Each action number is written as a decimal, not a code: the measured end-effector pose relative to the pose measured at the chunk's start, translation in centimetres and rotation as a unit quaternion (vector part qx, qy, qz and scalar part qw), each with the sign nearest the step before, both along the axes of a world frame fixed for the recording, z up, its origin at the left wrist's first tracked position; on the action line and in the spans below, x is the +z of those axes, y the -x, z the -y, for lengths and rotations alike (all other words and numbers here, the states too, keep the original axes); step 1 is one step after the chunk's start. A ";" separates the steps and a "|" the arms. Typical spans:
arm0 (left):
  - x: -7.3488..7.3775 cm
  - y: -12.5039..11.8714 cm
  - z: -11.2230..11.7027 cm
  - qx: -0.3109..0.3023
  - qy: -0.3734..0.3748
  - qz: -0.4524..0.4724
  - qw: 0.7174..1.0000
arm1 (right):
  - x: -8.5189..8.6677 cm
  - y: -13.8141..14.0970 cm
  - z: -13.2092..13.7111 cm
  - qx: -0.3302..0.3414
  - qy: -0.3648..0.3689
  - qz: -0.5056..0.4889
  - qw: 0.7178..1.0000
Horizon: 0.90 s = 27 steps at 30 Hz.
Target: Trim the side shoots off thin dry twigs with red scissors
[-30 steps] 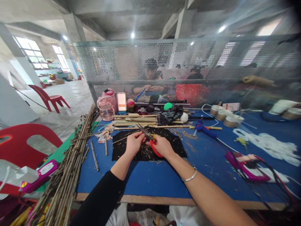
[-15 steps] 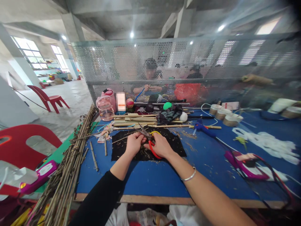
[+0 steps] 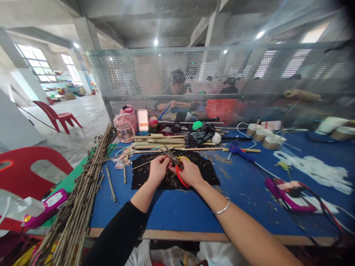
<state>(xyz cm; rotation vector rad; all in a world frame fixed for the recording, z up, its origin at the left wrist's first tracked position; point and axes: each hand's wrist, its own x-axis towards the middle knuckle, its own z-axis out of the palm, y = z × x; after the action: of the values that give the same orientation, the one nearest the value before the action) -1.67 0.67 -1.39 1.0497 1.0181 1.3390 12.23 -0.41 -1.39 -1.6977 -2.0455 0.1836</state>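
Note:
My right hand (image 3: 191, 172) is wrapped round a pair of scissors with one red and one yellow handle (image 3: 183, 178). The parted metal blades (image 3: 169, 153) point up and to the left. Close beside them, my left hand (image 3: 158, 169) is closed in a pinch on a thin twig (image 3: 141, 164) that sticks out to the left; its pinched end is hidden by the fingers. Both hands are over a black cloth (image 3: 206, 171) strewn with small plant scraps.
Bundled long stalks (image 3: 83, 184) lie along the table's left side. Cut sticks (image 3: 111, 184) lie near the cloth, and bamboo canes (image 3: 158, 142) behind it. A blue glue gun (image 3: 238, 149) is at right. A perforated screen (image 3: 124, 81) stands behind; a person (image 3: 177, 105) sits beyond.
Little differs. My right fingers and the scissors have shifted very slightly, while my left hand stays almost in place beside the blades.

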 end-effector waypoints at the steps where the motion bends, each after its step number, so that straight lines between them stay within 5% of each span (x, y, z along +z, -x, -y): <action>1: 0.0 0.0 0.0 -0.004 -0.008 -0.006 1.000 | 0.0 0.0 0.0 0.005 -0.014 0.004 1.000; 18: 0.0 0.0 -0.3 0.022 0.027 0.043 0.998 | -0.2 -0.3 -0.2 -0.007 0.037 0.007 0.999; 27: -0.4 0.0 -0.5 0.010 0.006 0.020 1.000 | -0.1 -0.3 -0.2 0.038 -0.019 -0.008 0.999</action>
<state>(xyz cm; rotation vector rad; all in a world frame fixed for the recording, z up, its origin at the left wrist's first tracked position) -1.63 1.13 -1.77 1.0032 1.0084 1.3640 12.54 -0.17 -1.47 -1.5917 -2.0902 0.1809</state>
